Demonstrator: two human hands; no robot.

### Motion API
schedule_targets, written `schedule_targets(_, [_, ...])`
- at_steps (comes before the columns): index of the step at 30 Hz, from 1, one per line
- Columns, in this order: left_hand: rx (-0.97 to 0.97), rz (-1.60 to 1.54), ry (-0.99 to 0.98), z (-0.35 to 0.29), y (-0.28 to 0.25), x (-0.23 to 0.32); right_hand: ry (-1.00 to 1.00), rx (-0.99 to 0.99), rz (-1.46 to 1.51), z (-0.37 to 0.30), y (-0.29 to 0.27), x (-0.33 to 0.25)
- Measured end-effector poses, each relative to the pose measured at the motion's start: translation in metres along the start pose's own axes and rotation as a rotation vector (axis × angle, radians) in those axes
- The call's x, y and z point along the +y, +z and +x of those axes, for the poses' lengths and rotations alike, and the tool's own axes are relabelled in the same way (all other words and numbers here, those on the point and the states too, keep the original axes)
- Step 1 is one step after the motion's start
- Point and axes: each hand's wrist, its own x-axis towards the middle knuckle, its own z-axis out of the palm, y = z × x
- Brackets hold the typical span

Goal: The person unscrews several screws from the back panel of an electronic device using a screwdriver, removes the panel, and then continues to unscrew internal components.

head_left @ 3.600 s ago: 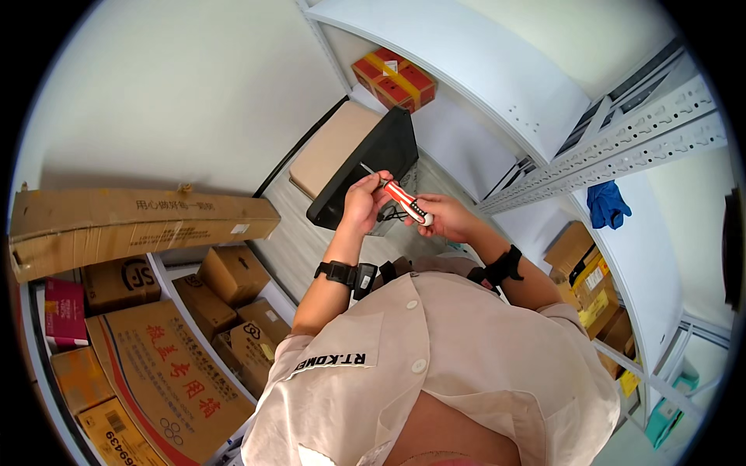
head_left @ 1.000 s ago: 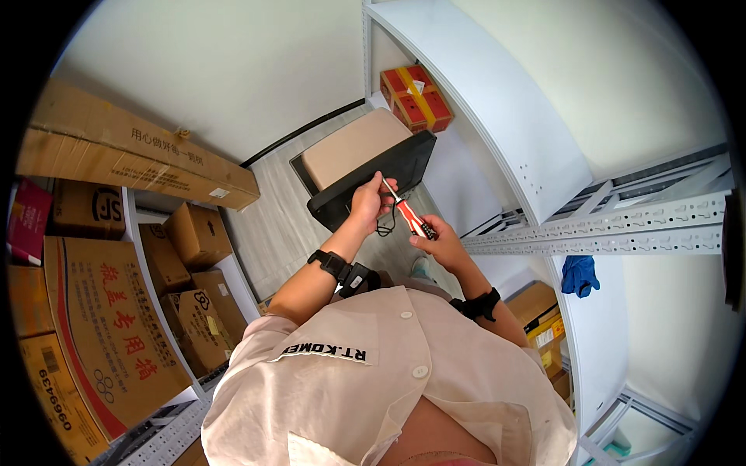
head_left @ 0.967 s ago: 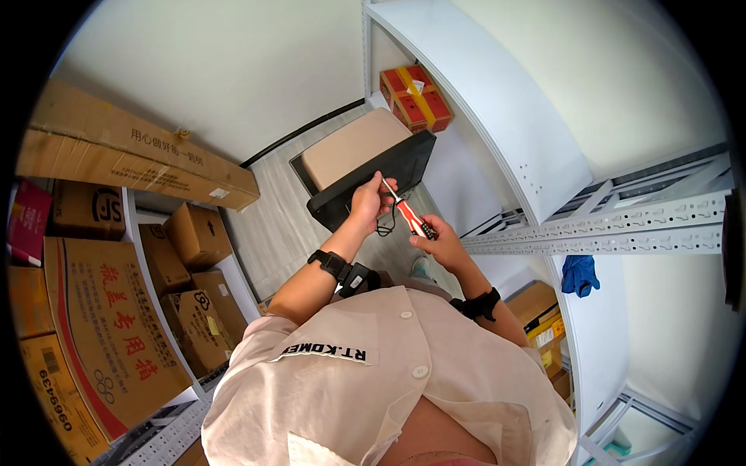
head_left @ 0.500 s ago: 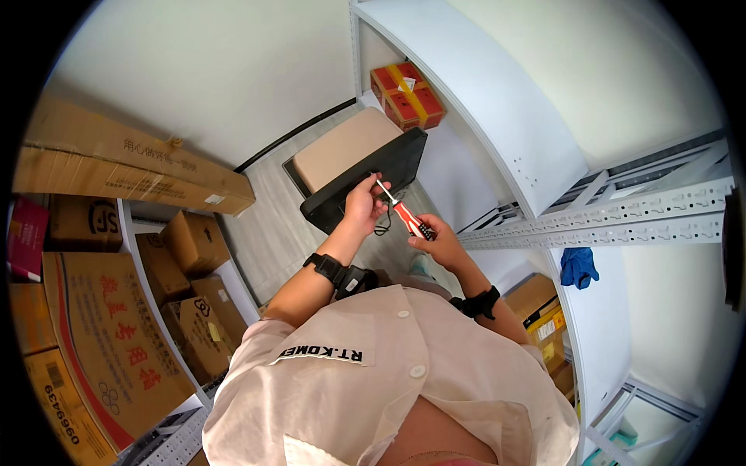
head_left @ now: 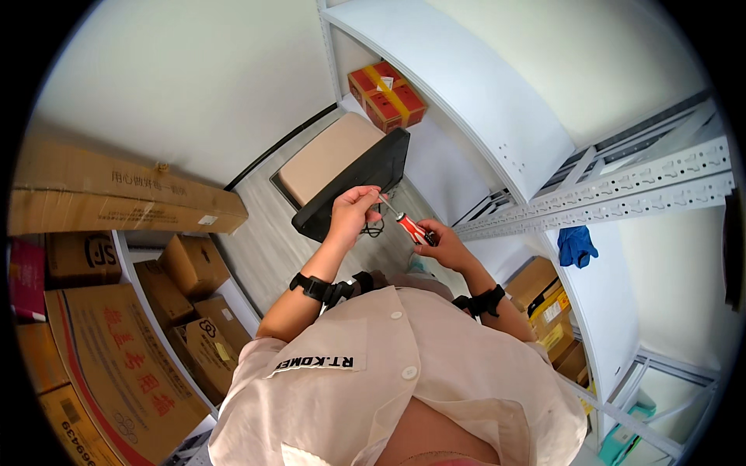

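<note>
A screwdriver with a red and white handle (head_left: pixel 410 228) and a dark butt end is held in my right hand (head_left: pixel 447 247), whose fingers wrap the handle's rear. Its thin metal shaft slants up and left toward my left hand (head_left: pixel 351 213). There the thumb and index finger are pinched together at the shaft's tip; what lies between them is too small to make out. Beyond the left hand stands a black flat-sided case (head_left: pixel 381 159) with a large beige block (head_left: pixel 330 159) behind its front panel. A dark cable (head_left: pixel 374 229) hangs below the left hand.
White shelving (head_left: pixel 474 101) curves along the right, with a red taped carton (head_left: pixel 387 95) at its far end. A blue glove (head_left: pixel 576 247) hangs by the metal rail (head_left: pixel 614 206). Brown cartons (head_left: pixel 124 365) fill the left shelves, under a long carton (head_left: pixel 132 194).
The view has shifted a little, moving the surroundings slightly. My left hand has turned somewhat, its fingers still at the tip. My right hand keeps its hold on the screwdriver.
</note>
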Motion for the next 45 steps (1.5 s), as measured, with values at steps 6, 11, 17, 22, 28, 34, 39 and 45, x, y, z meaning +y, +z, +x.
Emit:
schedule_targets(6, [-0.071,0.184,0.134,-0.001,0.010,0.002,0.070,0.066,-0.020,-0.009,-0.001,0.005])
schedule_targets(11, [-0.161,0.309,0.202,0.011,0.031,-0.008,0.132,0.141,0.018,-0.034,-0.009,0.006])
schedule_targets(17, [-0.274,0.316,0.143,0.046,0.081,-0.028,0.100,0.148,0.049,-0.066,-0.053,0.018])
schedule_targets(22, [-0.388,0.429,0.133,0.079,0.143,-0.031,0.101,0.253,0.055,-0.080,-0.111,0.022])
schedule_targets(28, [-0.558,0.546,0.235,0.114,0.223,-0.024,0.162,0.338,0.028,-0.096,-0.191,0.019])
schedule_targets(34, [-0.614,0.461,0.197,0.140,0.271,-0.033,0.126,0.305,0.113,-0.107,-0.248,0.039])
schedule_targets(39, [-0.593,0.428,0.182,0.150,0.287,-0.034,0.069,0.186,0.155,-0.096,-0.266,0.060])
schedule_targets(45, [-0.569,0.494,0.221,0.166,0.294,-0.035,0.111,0.199,0.197,-0.090,-0.278,0.057])
